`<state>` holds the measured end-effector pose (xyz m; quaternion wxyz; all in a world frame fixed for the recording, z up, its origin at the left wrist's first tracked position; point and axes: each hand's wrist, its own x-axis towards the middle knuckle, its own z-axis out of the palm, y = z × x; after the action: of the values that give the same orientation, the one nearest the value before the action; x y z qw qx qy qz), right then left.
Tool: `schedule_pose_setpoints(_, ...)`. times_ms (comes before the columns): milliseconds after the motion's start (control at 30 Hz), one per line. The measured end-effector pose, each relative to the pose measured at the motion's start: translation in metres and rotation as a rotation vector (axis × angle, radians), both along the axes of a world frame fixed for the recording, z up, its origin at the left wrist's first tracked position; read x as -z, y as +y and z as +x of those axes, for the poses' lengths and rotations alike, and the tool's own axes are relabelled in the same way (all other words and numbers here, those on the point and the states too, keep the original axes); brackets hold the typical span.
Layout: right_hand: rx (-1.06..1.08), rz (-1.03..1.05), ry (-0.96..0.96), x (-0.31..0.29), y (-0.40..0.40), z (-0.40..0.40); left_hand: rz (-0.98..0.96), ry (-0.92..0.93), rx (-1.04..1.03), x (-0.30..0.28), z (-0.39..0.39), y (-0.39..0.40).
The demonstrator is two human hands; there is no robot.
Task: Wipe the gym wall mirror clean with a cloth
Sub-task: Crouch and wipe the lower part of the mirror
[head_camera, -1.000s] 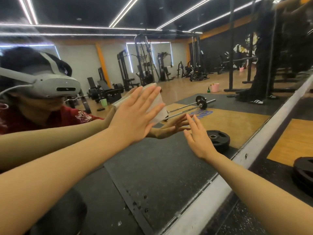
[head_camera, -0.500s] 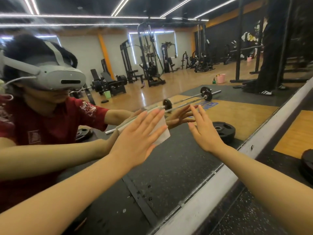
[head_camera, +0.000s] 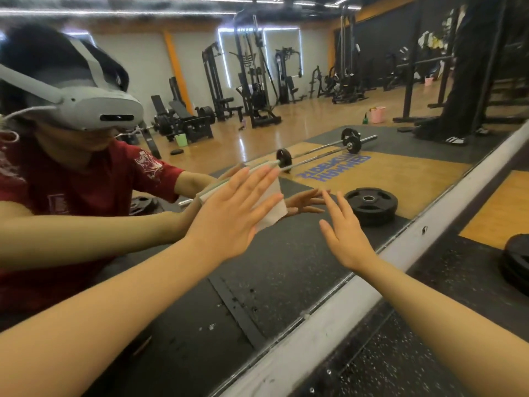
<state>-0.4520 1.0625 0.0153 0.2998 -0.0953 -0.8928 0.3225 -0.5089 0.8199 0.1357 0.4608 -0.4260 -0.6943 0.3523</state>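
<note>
The left hand [head_camera: 229, 222] pressed a white cloth [head_camera: 272, 207] flat against the mirror [head_camera: 286, 267] with straight, spread fingers, low on the glass near its bottom edge; the right hand [head_camera: 346, 239], fingers straight and holding nothing, touched the glass just beside it

Black rubber floor [head_camera: 446, 285] with wood inlay [head_camera: 498, 213] — a weight plate [head_camera: 515, 262] lies there.

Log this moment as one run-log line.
step: wiping mirror | left hand: flat, pressing cloth on glass | right hand: open, fingertips at glass | near: weight plate
</note>
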Motion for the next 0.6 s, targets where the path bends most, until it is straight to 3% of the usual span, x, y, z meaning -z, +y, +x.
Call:
schedule_pose_setpoints(133,-0.026,-0.069,-0.009,0.009,-0.012,-0.006,0.061,-0.05,0.069,0.025,0.006,-0.062)
schedule_pose_setpoints(233,-0.027,-0.095,0.014,0.009,-0.014,-0.008,0.05,-0.049,0.052,0.029,0.008,-0.064)
schedule_pose_setpoints(400,-0.02,-0.076,0.006,0.008,-0.011,-0.008,0.074,-0.026,0.004,0.022,0.004,-0.017)
schedule_pose_setpoints(500,-0.018,-0.054,-0.001,0.008,-0.012,-0.007,0.033,0.006,-0.05,-0.008,-0.002,0.04)
schedule_pose_setpoints(600,-0.016,-0.053,-0.012,0.008,-0.011,-0.008,0.114,0.027,-0.067,-0.036,-0.008,0.086)
